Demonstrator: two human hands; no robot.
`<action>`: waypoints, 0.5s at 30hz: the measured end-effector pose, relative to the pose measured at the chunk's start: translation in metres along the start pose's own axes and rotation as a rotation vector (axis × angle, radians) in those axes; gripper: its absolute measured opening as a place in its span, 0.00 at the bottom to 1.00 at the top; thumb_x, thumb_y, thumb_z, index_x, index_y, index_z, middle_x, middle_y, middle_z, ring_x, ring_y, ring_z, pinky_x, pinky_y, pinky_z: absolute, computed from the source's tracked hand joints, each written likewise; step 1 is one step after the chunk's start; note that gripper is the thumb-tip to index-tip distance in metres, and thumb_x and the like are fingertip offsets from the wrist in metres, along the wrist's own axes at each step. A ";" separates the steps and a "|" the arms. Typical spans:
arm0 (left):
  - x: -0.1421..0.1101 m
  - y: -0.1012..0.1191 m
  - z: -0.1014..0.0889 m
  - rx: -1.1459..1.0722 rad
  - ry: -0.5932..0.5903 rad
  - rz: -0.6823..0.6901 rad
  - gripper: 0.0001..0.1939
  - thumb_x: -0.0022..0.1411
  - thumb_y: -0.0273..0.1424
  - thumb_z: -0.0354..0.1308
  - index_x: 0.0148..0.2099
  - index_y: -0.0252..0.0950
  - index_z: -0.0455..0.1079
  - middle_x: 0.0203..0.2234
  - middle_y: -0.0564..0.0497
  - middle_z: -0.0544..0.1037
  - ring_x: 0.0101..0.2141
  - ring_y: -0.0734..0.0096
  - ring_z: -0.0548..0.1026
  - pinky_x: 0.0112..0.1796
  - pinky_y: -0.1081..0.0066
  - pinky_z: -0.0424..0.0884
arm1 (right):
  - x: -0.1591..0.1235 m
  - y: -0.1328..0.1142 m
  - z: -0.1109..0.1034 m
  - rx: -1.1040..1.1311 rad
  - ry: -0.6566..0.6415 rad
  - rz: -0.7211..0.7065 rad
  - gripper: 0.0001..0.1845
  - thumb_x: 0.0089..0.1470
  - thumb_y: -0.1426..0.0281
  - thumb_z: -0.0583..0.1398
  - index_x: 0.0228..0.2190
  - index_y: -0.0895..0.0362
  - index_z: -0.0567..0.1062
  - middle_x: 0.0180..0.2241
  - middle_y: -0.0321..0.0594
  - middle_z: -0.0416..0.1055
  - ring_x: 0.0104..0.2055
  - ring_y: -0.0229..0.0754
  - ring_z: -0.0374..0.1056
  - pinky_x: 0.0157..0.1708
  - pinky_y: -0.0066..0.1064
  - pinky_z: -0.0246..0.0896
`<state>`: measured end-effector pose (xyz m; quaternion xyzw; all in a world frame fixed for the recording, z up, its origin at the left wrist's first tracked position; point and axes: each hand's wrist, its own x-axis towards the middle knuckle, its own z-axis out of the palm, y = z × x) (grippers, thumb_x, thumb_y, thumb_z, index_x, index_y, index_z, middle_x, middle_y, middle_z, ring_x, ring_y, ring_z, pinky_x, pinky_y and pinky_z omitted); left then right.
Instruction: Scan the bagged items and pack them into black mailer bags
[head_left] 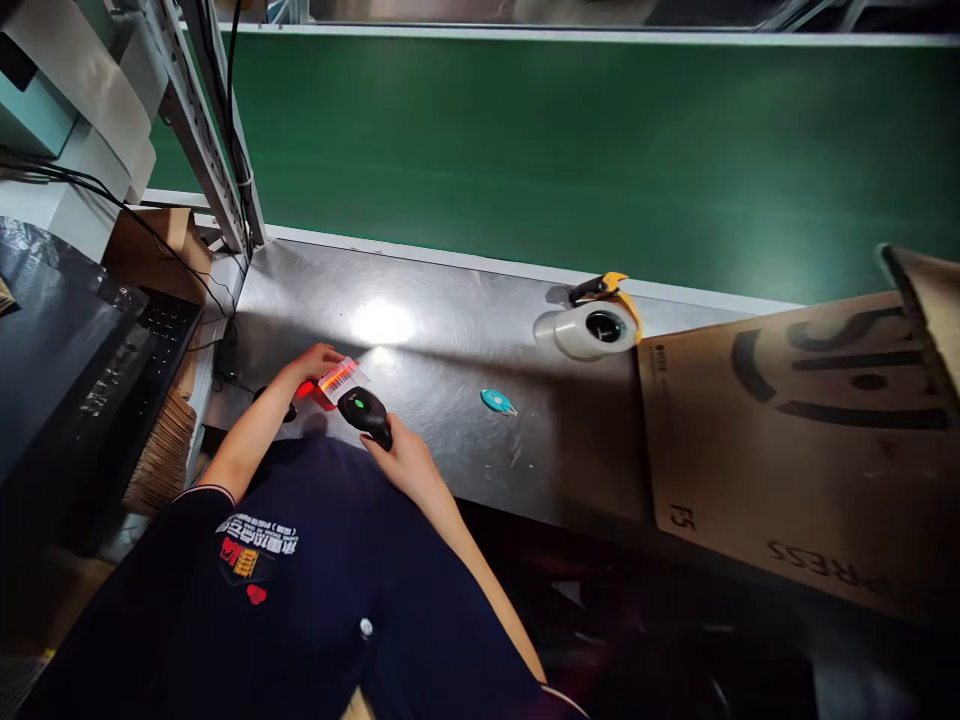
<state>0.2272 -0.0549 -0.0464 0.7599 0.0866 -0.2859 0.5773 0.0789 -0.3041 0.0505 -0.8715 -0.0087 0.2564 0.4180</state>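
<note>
My left hand [319,362] is closed on the edge of a small clear packet with a white barcode label [341,377], just above the metal table [450,300]. In my right hand [405,455] is a black barcode scanner [364,408] with a green light on top, its head close against the label. Red light falls across the barcode and beside my left fingers. What the packet contains cannot be made out. A dark rounded object [289,410] lies partly hidden under my left wrist.
A teal correction tape [497,402] lies right of the scanner. Farther back stands a tape dispenser with a clear roll [589,332]. A large cardboard box [750,430] occupies the right. Behind runs a green conveyor belt [562,150]; a black keyboard [166,318] and cables are left.
</note>
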 end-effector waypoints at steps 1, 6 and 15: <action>-0.001 0.004 0.000 0.029 -0.028 -0.023 0.17 0.51 0.30 0.73 0.45 0.32 0.87 0.68 0.37 0.72 0.55 0.49 0.80 0.32 0.76 0.74 | -0.001 -0.002 -0.002 -0.021 -0.005 0.002 0.16 0.61 0.55 0.62 0.44 0.51 0.72 0.36 0.44 0.79 0.42 0.58 0.77 0.38 0.38 0.59; -0.003 0.017 -0.002 0.159 -0.126 -0.120 0.19 0.61 0.29 0.68 0.54 0.28 0.84 0.61 0.38 0.77 0.46 0.61 0.78 0.30 0.77 0.69 | -0.011 -0.012 -0.012 -0.130 -0.057 0.067 0.15 0.64 0.58 0.61 0.46 0.54 0.71 0.38 0.46 0.79 0.43 0.56 0.77 0.39 0.37 0.59; -0.026 0.060 0.013 0.206 -0.086 -0.010 0.12 0.60 0.32 0.66 0.41 0.26 0.81 0.24 0.52 0.73 0.27 0.72 0.68 0.28 0.75 0.65 | -0.014 0.003 -0.016 0.076 0.160 -0.061 0.17 0.60 0.60 0.61 0.47 0.55 0.76 0.40 0.51 0.82 0.43 0.57 0.80 0.42 0.43 0.74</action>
